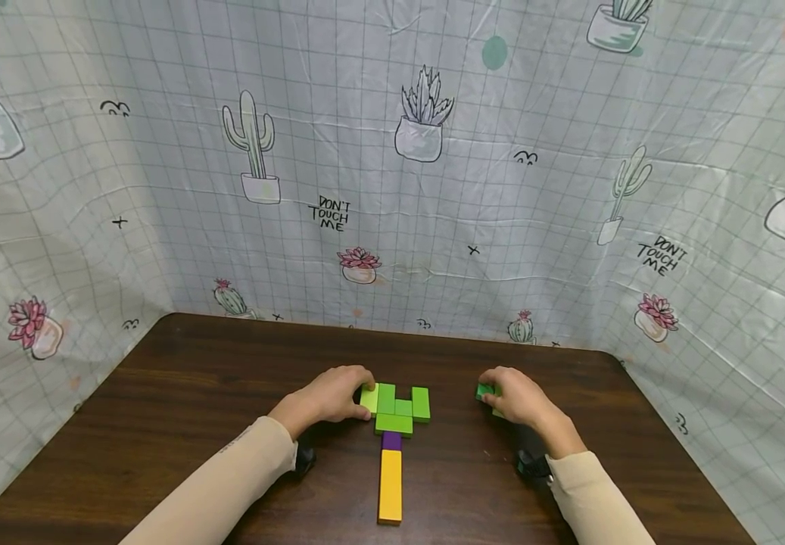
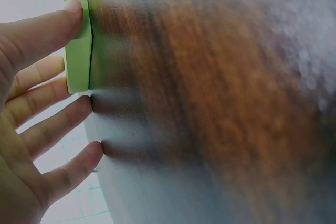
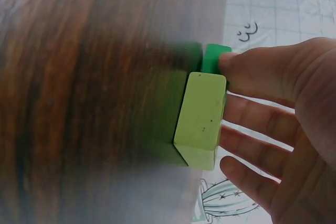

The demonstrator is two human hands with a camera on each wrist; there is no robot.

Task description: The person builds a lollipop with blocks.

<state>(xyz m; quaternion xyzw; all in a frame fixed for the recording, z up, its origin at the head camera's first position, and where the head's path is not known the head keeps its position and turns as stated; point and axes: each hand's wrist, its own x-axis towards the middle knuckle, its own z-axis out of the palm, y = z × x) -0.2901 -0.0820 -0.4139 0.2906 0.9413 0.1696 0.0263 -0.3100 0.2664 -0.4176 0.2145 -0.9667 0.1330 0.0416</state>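
Note:
My left hand point(image 1: 327, 393) pinches a light green block point(image 1: 369, 399) between thumb and fingers, at the left end of a flat group of green blocks. In the left wrist view the thumb lies over the near side of this block point(image 2: 79, 66), with the other fingers beyond it. Farther right, my right hand point(image 1: 518, 400) holds a dark green block point(image 1: 484, 390), the thumb against it in the right wrist view. Right beside that one is a light green block point(image 3: 202, 111), largely covered by the hand in the head view. Both hands are low over the table.
The group includes an upright green block point(image 1: 386, 398), a small one point(image 1: 403, 407), a right-hand one point(image 1: 421, 403) and a crosswise one point(image 1: 394, 424). Below come a purple block point(image 1: 391, 440) and a long yellow block point(image 1: 390, 486). A patterned curtain point(image 1: 392, 189) stands behind the dark wooden table point(image 1: 228, 363).

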